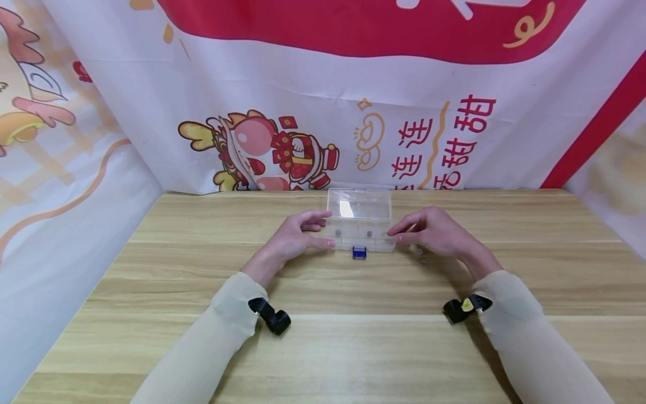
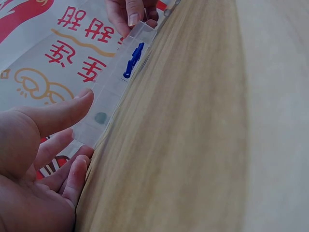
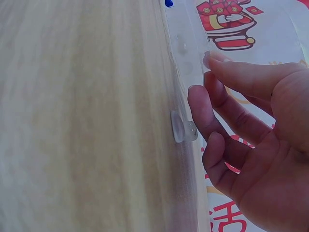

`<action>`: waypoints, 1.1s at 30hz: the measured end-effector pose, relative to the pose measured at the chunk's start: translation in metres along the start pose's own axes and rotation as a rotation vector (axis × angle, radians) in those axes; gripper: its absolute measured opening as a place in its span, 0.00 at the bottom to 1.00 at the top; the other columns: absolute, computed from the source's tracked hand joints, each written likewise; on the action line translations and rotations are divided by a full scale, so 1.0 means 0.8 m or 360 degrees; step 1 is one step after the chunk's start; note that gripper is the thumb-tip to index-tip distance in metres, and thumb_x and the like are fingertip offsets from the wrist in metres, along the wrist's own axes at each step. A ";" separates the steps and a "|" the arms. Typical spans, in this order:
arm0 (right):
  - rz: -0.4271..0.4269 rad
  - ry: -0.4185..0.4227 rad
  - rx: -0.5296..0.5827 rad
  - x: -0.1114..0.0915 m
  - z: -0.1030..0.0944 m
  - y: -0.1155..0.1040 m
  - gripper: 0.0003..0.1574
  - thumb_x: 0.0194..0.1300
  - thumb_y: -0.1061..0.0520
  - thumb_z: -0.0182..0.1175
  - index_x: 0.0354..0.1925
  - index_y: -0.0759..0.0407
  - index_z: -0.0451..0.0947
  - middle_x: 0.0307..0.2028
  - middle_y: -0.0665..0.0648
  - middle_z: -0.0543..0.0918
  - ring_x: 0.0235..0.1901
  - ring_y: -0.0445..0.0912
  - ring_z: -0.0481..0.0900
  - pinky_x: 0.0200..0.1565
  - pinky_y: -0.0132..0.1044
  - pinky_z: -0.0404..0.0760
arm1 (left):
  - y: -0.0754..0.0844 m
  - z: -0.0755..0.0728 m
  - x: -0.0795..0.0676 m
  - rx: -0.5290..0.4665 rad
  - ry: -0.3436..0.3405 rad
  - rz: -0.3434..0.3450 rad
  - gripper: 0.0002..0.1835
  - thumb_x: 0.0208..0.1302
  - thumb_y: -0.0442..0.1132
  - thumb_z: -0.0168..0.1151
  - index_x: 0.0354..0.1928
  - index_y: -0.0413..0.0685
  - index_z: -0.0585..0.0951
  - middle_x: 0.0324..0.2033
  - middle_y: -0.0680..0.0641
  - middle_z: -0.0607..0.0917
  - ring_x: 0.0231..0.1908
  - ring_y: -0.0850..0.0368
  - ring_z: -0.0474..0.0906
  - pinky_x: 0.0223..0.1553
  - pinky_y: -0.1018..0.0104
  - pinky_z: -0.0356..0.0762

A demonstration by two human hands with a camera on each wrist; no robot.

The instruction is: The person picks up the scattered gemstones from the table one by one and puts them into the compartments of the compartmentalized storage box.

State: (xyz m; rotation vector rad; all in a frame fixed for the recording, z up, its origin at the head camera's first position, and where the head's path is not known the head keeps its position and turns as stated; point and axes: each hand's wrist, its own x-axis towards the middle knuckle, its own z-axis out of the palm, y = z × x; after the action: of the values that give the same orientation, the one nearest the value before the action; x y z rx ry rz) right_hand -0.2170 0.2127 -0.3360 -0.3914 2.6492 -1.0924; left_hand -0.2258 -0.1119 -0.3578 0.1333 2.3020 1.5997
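Observation:
A clear plastic compartment box (image 1: pixel 359 242) stands near the back of the table with its lid (image 1: pixel 370 203) raised and a blue latch (image 1: pixel 359 253) at the front. Small grey round pieces (image 1: pixel 369 233) lie in its compartments. My left hand (image 1: pixel 301 235) holds the box's left end, thumb at the front corner and fingers round the side. At the right end are the fingertips of my right hand (image 1: pixel 433 231), thumb and forefinger close together; whether they pinch something small is unclear. Beneath that hand lie small clear pieces, one a flat disc (image 3: pixel 177 126) beside a round knob (image 3: pixel 191 130).
The wood-grain table (image 1: pixel 353 359) reaches back to a white and red printed cloth (image 1: pixel 303 78) hanging just behind the box. Another printed cloth (image 1: pixel 75 168) hangs along the left side. A black wrist camera (image 1: pixel 275 320) sits on my left sleeve, another (image 1: pixel 456 310) on my right.

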 end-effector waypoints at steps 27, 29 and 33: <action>0.0028 -0.0037 0.0087 -0.013 -0.034 0.032 0.18 0.68 0.53 0.73 0.55 0.51 0.88 0.51 0.55 0.90 0.47 0.49 0.81 0.47 0.35 0.81 | -0.001 0.001 -0.001 -0.0013 0.0010 -0.0009 0.39 0.56 0.39 0.83 0.71 0.64 0.79 0.66 0.51 0.81 0.68 0.49 0.73 0.76 0.49 0.68; 0.0024 -0.0082 0.0091 -0.013 -0.035 0.036 0.19 0.67 0.54 0.74 0.55 0.52 0.88 0.51 0.56 0.90 0.47 0.48 0.83 0.48 0.33 0.82 | -0.001 0.001 0.000 -0.0013 0.0013 -0.0012 0.39 0.56 0.39 0.83 0.70 0.64 0.79 0.66 0.51 0.81 0.68 0.49 0.73 0.76 0.49 0.68; -0.0002 -0.0180 0.0145 -0.013 -0.037 0.042 0.20 0.66 0.58 0.74 0.56 0.57 0.87 0.51 0.59 0.90 0.47 0.45 0.86 0.50 0.29 0.84 | -0.001 0.000 0.000 -0.0008 0.0015 -0.0012 0.39 0.56 0.39 0.83 0.70 0.65 0.79 0.66 0.51 0.81 0.68 0.49 0.73 0.76 0.49 0.68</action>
State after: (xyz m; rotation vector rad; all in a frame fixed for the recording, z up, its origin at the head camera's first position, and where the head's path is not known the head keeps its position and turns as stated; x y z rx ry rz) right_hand -0.2218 0.2590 -0.3383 -0.4232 2.4914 -1.1514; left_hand -0.2255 -0.1120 -0.3590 0.1158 2.3025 1.6054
